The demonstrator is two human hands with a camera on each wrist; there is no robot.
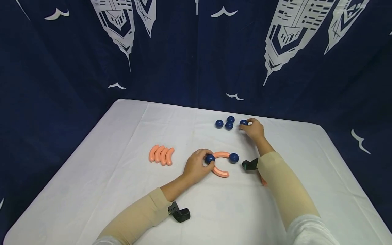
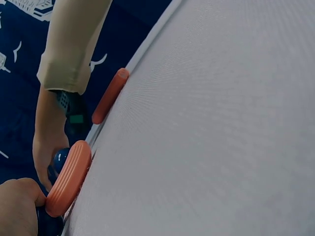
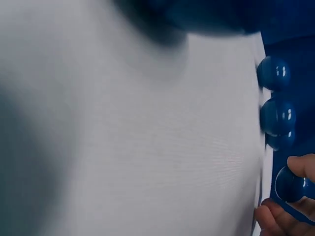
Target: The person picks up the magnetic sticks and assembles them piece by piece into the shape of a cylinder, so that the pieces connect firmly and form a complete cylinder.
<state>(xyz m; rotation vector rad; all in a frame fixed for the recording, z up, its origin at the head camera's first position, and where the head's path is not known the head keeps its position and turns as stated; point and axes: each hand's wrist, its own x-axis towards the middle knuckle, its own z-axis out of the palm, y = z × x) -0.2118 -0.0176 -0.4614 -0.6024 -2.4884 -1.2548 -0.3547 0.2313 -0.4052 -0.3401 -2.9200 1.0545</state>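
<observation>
My left hand (image 1: 197, 166) holds a dark blue ball (image 1: 209, 159) between thumb and fingers, low at the table. From that ball two orange curved sticks spread rightward, an upper one (image 1: 221, 154) and a lower one (image 1: 221, 172). Another blue ball (image 1: 234, 158) sits at the upper stick's right end. Farther back, my right hand (image 1: 255, 130) pinches a blue ball (image 3: 289, 186) with thumb and fingers. Beside it, to the left, are three more blue balls (image 1: 219, 124). In the left wrist view, the thumb partly covers the held ball behind an orange stick (image 2: 69, 179).
Several orange curved sticks (image 1: 163, 155) lie in a row at left on the white-covered table (image 1: 122, 143). Another orange stick (image 1: 264, 181) is partly hidden under the right forearm. A navy curtain (image 1: 196, 51) hangs behind the table's far edge.
</observation>
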